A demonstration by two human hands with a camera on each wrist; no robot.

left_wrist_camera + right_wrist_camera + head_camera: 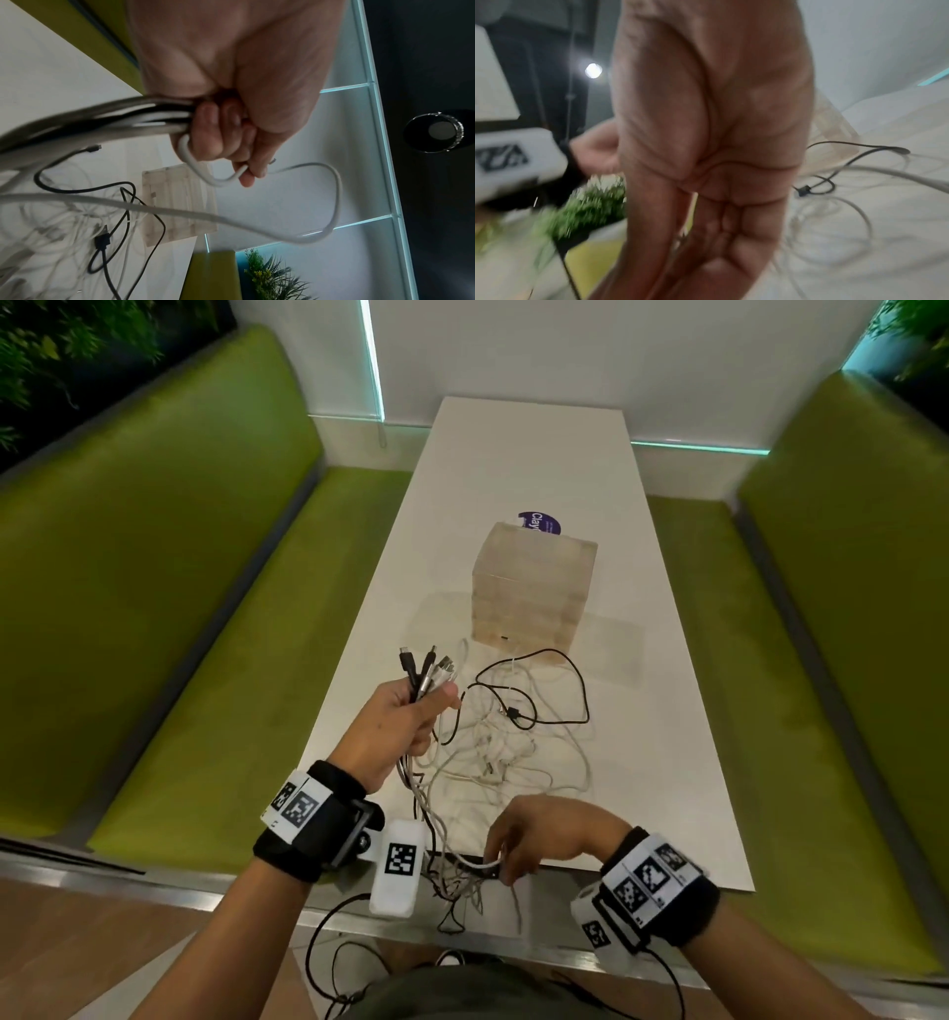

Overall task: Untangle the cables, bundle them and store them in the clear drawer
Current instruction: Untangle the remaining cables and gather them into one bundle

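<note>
My left hand (411,711) is raised above the table's left side and grips a bunch of cable ends (429,667), black, grey and white, with the plugs sticking up. In the left wrist view my left hand (221,140) is curled round the bundle (115,121). The strands trail down to my right hand (513,847) at the near table edge, which pinches a white cable (480,862). A loose tangle of white cables (513,747) and a black cable (562,685) lies on the table. The clear drawer unit (534,593) stands behind the tangle. The right wrist view is blurred.
The white table (667,711) is long and narrow, with green benches (205,608) on both sides. A purple sticker (542,522) lies behind the drawer unit. Cable strands (457,896) hang over the near table edge. A white wall closes the far end.
</note>
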